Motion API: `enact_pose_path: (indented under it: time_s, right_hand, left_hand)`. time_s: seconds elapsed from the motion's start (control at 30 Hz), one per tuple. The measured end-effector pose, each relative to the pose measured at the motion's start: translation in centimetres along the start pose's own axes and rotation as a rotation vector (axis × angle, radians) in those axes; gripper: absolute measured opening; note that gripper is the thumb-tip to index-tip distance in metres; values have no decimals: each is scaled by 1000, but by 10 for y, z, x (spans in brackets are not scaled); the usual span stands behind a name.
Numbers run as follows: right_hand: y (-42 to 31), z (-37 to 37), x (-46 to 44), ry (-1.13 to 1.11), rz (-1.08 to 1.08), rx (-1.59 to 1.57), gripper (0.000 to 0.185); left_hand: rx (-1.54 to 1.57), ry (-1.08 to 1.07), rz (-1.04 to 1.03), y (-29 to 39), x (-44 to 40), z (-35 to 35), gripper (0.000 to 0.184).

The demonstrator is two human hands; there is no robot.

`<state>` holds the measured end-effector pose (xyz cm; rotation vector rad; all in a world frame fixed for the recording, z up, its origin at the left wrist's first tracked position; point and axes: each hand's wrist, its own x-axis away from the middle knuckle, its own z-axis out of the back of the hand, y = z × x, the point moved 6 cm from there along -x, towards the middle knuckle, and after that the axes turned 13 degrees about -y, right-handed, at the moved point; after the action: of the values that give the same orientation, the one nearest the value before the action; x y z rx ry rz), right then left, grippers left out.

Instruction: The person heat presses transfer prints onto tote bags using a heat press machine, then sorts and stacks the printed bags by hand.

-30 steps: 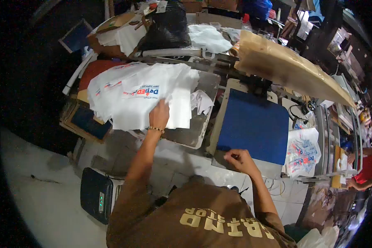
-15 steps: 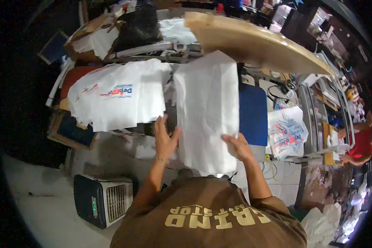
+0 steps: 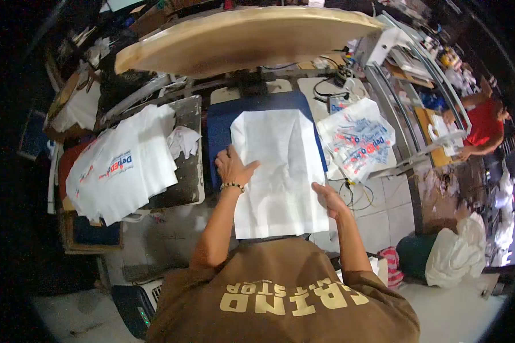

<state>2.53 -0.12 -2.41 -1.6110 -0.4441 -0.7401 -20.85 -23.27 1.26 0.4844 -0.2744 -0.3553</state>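
A plain white fabric bag [image 3: 274, 166] with angled upper corners lies over a blue pad [image 3: 217, 123], which shows around its top and left side. My left hand [image 3: 236, 169] rests on the bag's left edge with its fingers spread, a beaded bracelet at the wrist. At the lower right edge of the bag, my right hand [image 3: 331, 200] pinches the fabric between thumb and fingers. Printed white bags [image 3: 357, 140] lie spread out to the right of the pad. Another overlapping stack of printed bags [image 3: 126, 163] lies to the left.
A large curved tan panel [image 3: 246, 40] stands above the far end of the pad. Metal rails [image 3: 406, 108] and cables [image 3: 332, 86] are at the right. Farther right is a person in red [image 3: 486, 128]. A dark appliance [image 3: 133, 311] stands on the floor at lower left.
The white bag has gone from being held up to lying on the blue pad. My left hand has moved onto its left edge. The view has turned to the right.
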Motion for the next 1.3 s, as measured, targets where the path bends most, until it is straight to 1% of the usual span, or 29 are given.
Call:
enact_pose_path:
  time_s: [0.03,0.1,0.17,0.2,0.23,0.27,0.3,0.33,0.37,0.4,0.43,0.5,0.57,0.6,0.63,0.67,0.7,0.73,0.77,0.83,0.9,0.93,1.03,1.1,1.13,1.17,1.2,1.23,1.3]
  right_hand:
    - [8,4,2,10,-2,-19,53]
    - [14,-12,4,-495,299,-821,55]
    - [32,-15,-1,-507,388,-866,57]
    - [44,-19,-6,-499,334,-823,56]
    - [47,-27,-7,-495,281,-778,55]
    - [51,-28,-9,-388,272,-714,70]
    - [44,-33,-3,-386,272,-718,70]
    - [31,-43,7,-526,286,-847,81]
    - [24,-50,15,-667,299,-976,92]
    - [44,-48,2,-661,299,-984,92]
    - [82,-46,-25,-691,233,-854,100]
    - [96,-46,-22,-711,168,-724,109]
    - [46,-72,39,-1012,243,-453,108]
    - [73,-63,27,-891,199,-378,96]
    - [67,-62,33,-881,198,-381,96]
    - [55,-61,40,-753,218,-163,85]
    - [49,-55,43,-620,231,51,74]
    - [55,-48,39,-603,144,-97,57]
    - [59,-40,37,-591,143,-105,57]
    - [83,-35,39,-766,-113,-376,47]
    - [87,-32,38,-805,-96,-468,43]
    - [67,-26,46,-685,-44,-381,42]
    - [82,57,-3,-198,238,72,24]
    - [65,127,-20,297,257,110,25]
    - [58,163,-33,476,313,119,36]
    - [59,197,-51,810,461,244,50]
    - [45,214,-53,843,424,105,72]
    - [35,223,-63,852,425,105,72]
    - [24,245,-65,1263,106,425,89]
  left_hand:
    - [-92,28,69,3,5,3,104]
    - [-102,20,95,4,2,8,106]
    - [125,6,96,-8,-4,8,111]
    - [26,45,150,-7,-8,13,90]
    - [25,44,145,-16,-18,13,90]
    - [354,-78,7,-27,-30,5,72]
    - [681,-203,-133,-27,-37,-3,54]
    - [673,-55,-192,-4,-23,25,37]
    - [683,-53,-129,-6,-26,34,44]
    - [767,0,-132,0,-27,48,48]
    - [852,54,-135,3,-31,59,52]
    - [765,68,-88,-5,-58,68,41]
    - [806,144,-131,-30,-94,53,47]
    - [679,150,-135,-32,-103,52,49]
    - [555,152,-140,-37,-118,48,51]
    - [426,210,-132,-76,-160,21,52]
    - [432,196,-137,-70,-157,19,52]
    - [421,135,-132,-63,-150,21,52]
    - [406,76,-129,-53,-145,23,52]
    - [417,102,-178,-84,-170,0,53]
    - [239,243,-196,-100,-184,-7,57]
    - [224,79,-116,-49,-144,25,63]
    - [88,107,-14,-54,-145,23,67]
    - [145,184,-79,-55,-137,20,67]
    - [143,194,-42,-53,-131,23,66]
    - [142,205,-5,-52,-125,26,66]
    - [145,200,-13,-50,-120,26,66]
    - [135,234,-71,-47,-115,30,66]
    - [131,272,-136,-31,-94,40,66]
